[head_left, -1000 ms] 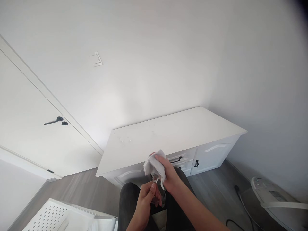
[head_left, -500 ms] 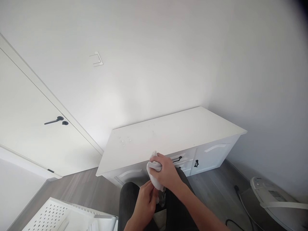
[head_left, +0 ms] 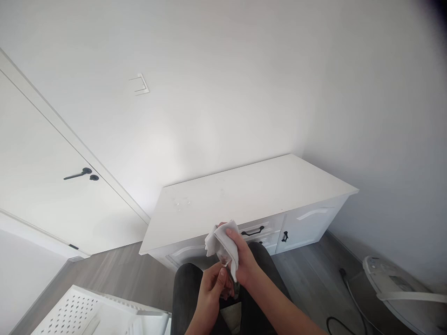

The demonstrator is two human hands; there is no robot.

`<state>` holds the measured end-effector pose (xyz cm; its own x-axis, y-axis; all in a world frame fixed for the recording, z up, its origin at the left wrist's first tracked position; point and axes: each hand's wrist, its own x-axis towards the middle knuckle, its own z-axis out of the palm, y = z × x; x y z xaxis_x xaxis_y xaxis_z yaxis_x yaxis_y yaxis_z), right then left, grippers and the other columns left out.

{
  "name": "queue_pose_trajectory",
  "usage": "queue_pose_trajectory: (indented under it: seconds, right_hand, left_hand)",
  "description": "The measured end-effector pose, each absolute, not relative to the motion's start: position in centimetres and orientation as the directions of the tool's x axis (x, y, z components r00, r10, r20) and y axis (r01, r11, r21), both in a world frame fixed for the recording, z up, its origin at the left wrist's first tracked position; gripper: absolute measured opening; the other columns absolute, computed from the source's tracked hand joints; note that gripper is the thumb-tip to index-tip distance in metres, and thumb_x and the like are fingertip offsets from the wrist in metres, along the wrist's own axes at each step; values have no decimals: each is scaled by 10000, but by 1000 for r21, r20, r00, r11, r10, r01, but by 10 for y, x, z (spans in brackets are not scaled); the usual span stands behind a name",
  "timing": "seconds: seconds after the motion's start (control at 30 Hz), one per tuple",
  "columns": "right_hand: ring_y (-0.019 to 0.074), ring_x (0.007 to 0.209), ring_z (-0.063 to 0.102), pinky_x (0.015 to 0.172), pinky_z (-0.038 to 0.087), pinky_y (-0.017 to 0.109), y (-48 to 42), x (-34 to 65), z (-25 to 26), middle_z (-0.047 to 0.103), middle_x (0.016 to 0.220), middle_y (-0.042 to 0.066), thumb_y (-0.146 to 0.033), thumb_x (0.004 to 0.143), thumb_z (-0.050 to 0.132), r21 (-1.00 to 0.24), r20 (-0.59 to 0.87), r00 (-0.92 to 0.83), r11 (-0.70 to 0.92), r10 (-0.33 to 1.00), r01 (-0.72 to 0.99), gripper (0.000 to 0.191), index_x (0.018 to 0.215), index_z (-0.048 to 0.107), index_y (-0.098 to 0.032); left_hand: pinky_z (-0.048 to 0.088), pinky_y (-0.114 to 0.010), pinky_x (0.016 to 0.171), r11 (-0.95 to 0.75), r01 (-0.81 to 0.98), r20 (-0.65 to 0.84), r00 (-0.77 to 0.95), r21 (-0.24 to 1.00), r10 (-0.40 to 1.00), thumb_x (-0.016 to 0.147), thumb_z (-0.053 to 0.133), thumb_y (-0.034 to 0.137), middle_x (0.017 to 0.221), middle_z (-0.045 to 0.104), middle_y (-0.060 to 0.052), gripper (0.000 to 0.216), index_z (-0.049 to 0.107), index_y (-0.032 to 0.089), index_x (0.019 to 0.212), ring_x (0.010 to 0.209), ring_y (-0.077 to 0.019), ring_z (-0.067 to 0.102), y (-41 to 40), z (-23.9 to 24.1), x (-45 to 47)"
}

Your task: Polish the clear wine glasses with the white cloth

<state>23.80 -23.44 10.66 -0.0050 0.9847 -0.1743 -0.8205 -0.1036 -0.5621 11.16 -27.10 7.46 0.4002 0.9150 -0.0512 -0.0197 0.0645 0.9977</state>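
My right hand (head_left: pixel 246 261) grips a white cloth (head_left: pixel 228 242), with the thumb on its outer face. The cloth is wrapped partly around a clear glass (head_left: pixel 224 258), which looks stemmed; the fabric and fingers hide much of it. Below it, my left hand (head_left: pixel 210 283) is closed around the lower, narrow part of the glass. Both hands are over my lap, in front of the white cabinet (head_left: pixel 272 186).
Small clear spots, like water drops (head_left: pixel 179 204), lie on the cabinet top's left part. A white perforated basket (head_left: pixel 75 309) is at lower left. An appliance with a handle (head_left: pixel 394 279) and a black cable (head_left: pixel 344 321) stand at lower right. A door (head_left: pixel 45 153) is at left.
The cloth has been opened out from a bunched shape and turned, so the glass now shows beneath it. My right hand has rotated, and my left hand has shifted slightly.
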Motion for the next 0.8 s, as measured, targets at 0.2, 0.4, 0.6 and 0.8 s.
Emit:
queue_pose_trajectory:
  seconds: [0.2,0.4,0.6,0.8]
  right_hand:
    - [217,912,634,803,544,334,-250,228,120,666,1054,20,-296,771,756,-977,104,344,161,933,-139,436,1185,621,-265]
    - [262,1014,655,911,544,398,-253,230,129,649,1157,90,-240,770,734,-884,453,336,367,826,290,426,1192,670,-245]
    - [197,837,634,774,524,319,-245,250,145,682,952,19,-237,789,719,-967,249,136,254,959,-21,229,1018,710,-240]
    - [164,828,614,685,508,252,-244,236,132,647,985,15,-406,802,812,-762,-79,-10,-67,997,-644,497,1227,618,-237]
  left_hand:
    - [413,-261,519,107,1,-106,131,994,986,820,695,464,569,595,-10,335,584,178,685,517,-155,524,-279,75,117]
    - [474,-318,681,-354,323,266,285,878,921,822,636,281,826,751,-96,158,731,172,759,740,-239,620,-267,84,99]
    - [432,-279,643,-268,262,112,489,927,865,979,548,504,664,655,-71,458,650,164,691,651,-179,568,-256,86,79]
    - [361,-233,528,172,-104,-106,460,980,882,942,601,584,564,590,-31,517,581,147,668,513,-114,513,-268,76,95]
